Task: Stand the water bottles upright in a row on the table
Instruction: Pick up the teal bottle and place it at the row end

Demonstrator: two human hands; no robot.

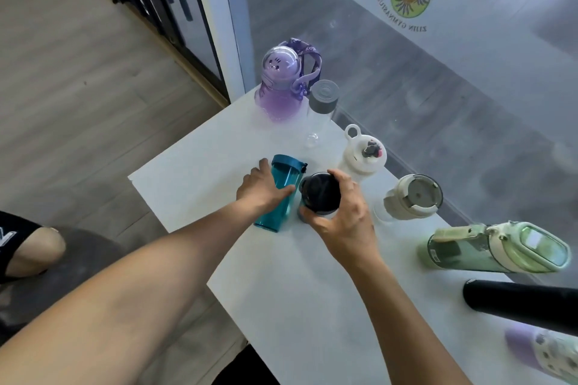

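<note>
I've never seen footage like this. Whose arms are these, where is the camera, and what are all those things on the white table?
There is no machine here: a person wears a wide-angle camera on the head, so you look down along their own bare arms. That lens also bends the edges of the picture.

On the white table stand several drinking bottles along the glass wall: a purple bottle, a clear bottle with a grey cap, a white bottle, a beige bottle and a green bottle. A black bottle appears to lie on its side, and a lilac one sits at the corner, partly cut off.

The left hand grips a teal bottle. The right hand grips a dark-lidded bottle beside it.
</note>
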